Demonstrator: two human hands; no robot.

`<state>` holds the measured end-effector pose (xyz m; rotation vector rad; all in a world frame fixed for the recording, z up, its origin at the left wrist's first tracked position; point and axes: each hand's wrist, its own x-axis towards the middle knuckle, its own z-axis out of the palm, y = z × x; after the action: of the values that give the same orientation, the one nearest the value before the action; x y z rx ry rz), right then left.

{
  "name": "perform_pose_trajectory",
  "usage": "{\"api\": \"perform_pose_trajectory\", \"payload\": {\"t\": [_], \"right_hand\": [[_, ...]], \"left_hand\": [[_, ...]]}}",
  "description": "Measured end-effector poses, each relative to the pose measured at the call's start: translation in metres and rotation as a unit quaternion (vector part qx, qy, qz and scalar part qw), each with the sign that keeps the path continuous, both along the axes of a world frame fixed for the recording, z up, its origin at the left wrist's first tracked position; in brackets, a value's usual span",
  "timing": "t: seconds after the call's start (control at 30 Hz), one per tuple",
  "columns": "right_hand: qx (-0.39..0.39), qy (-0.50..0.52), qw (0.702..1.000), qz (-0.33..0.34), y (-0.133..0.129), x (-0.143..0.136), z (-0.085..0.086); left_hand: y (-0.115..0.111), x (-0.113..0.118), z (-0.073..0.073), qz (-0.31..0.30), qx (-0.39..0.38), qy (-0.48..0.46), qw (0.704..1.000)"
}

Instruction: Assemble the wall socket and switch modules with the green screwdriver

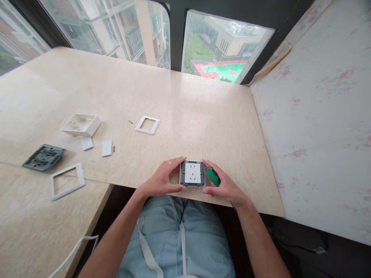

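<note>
A wall socket (192, 172) with a white face and grey surround sits at the table's front edge, face up, its slots and two side screws showing. My left hand (165, 177) grips its left side between thumb and fingers. On the other side, my right hand (222, 183) has its fingertips and thumb at the socket's right edge. A green-handled screwdriver (213, 176) is tucked in the right palm, its shaft partly showing below the wrist. Farther off lies a square white cover frame (147, 125), with a small screw (130, 121) to its left.
At left are a white mounting box (94, 125), two white plates (87, 143) (106, 148), a small screw (114, 148), a grey switch base (45, 157) and another white frame (82, 178). A white cable (77, 245) hangs lower left. Windows stand behind; a papered wall (313, 127) bounds the right.
</note>
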<state>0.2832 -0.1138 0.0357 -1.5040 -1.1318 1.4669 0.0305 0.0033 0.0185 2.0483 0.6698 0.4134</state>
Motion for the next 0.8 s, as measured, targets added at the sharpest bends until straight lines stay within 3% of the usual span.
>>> {"api": "perform_pose_trajectory", "payload": {"t": [0.3,0.5,0.63,0.8], "right_hand": [[-0.009,-0.007,1.0,-0.009,0.0,-0.001,-0.001],[-0.027,0.007,0.999,-0.032,0.0,-0.003,0.001],[-0.036,0.017,0.998,-0.045,-0.001,-0.002,0.0],[-0.019,0.046,0.997,-0.066,-0.002,-0.001,-0.004]], "left_hand": [[-0.001,0.0,0.003,0.014,-0.057,-0.008,0.998],[-0.007,0.015,0.005,0.117,-0.158,-0.051,0.979],[-0.02,0.03,0.011,0.159,-0.09,-0.021,0.983],[-0.029,0.044,0.006,0.144,0.01,-0.042,0.989]]}}
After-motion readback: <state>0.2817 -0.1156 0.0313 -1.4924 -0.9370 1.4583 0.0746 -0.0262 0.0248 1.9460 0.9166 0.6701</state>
